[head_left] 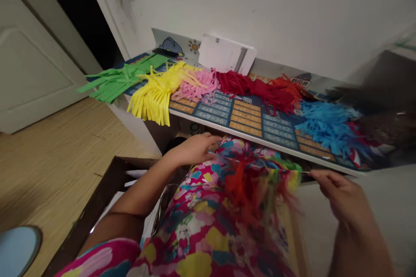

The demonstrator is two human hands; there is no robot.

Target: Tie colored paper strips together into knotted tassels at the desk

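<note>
Several tassels (242, 184) already hang on a string (304, 172) pinched by left hand (196, 149) and right hand (341, 192); green fringe (126, 75), yellow fringe (159, 91) and blue fringe (326, 121) lie off it

there are one left hand (196, 149), one right hand (339, 192) and one cord (305, 172) — its tassels (243, 184) are too blurred for counting. also one desk (227, 130), one green fringe (126, 75), one yellow fringe (157, 88), one pink fringe (198, 84), one blue fringe (328, 121) — the red fringes (256, 88) merge, so uncountable.
</note>
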